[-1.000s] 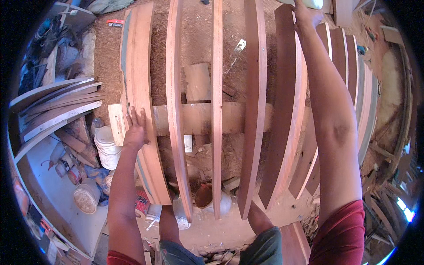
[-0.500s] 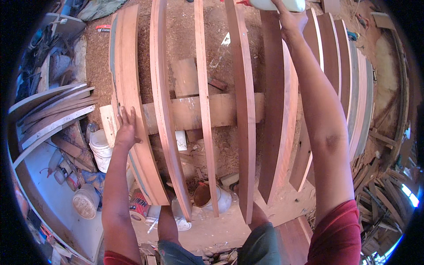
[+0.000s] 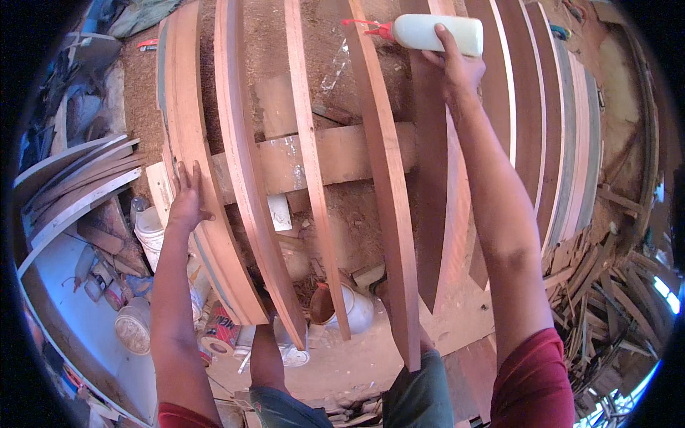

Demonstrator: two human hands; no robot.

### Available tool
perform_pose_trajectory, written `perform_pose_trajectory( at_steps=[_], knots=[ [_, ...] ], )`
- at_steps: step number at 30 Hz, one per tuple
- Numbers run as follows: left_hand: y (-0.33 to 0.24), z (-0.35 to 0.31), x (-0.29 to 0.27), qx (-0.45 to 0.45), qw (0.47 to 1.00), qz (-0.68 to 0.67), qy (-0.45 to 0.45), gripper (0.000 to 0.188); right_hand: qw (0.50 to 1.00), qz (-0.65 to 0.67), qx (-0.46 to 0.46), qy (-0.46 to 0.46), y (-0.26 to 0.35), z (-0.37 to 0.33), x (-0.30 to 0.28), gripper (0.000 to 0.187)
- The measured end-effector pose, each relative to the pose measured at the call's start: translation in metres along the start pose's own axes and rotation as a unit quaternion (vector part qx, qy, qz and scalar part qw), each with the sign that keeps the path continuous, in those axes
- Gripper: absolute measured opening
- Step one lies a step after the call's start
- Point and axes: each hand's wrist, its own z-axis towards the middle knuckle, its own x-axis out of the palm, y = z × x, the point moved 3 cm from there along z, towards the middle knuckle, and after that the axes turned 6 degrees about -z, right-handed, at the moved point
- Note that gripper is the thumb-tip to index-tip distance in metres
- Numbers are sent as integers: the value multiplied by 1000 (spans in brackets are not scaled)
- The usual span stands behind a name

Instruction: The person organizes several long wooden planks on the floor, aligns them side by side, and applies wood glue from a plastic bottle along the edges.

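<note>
My right hand (image 3: 462,70) is wrapped around a white squeeze bottle (image 3: 428,34), held on its side at the far part of the boards. Its red nozzle (image 3: 371,28) points left, over the top edge of a long wooden board (image 3: 391,153) standing on edge. Whether the tip touches the wood, I cannot tell. My left hand (image 3: 188,203) lies with fingers spread on a wide group of boards (image 3: 187,107) at the left. Between them stand two narrower wooden strips, one pale and thin (image 3: 305,121), the other thicker (image 3: 239,150).
A wooden crosspiece (image 3: 339,157) runs beneath the boards. More boards (image 3: 524,93) stand on edge at the right. White buckets (image 3: 357,310) and a red roll (image 3: 221,332) sit near my legs. Scrap wood (image 3: 596,307) is piled at the right; sawdust covers the ground.
My right hand has brought the bottle nearer and to the left, so it now shows whole. The boards have shifted left in view; my left hand stays on the same boards.
</note>
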Motion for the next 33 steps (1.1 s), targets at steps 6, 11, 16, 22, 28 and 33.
perform_pose_trajectory(
  at_steps=[6, 11, 16, 22, 28, 33],
  knots=[
    [13, 0, 8, 34, 998, -32, -46, 155, 964, 223, 145, 5, -19, -36, -50, 70],
    [-35, -42, -8, 39, 946, -107, -302, 95, 931, 302, 204, -3, 2, -87, -71, 77],
    [-282, -195, -24, 157, 779, -583, -167, 66, 927, 314, 206, 1, 9, -119, -98, 82],
    [-381, -212, 46, 49, 749, -661, 12, 90, 919, 336, 202, 31, 23, -135, -104, 84],
    [-378, -220, 125, 93, 817, -550, -147, 85, 920, 341, 188, 33, 26, -136, -105, 82],
    [-365, -233, 165, 58, 799, -593, -73, 87, 941, 314, 108, 66, 9, -117, -105, 72]
  ],
)
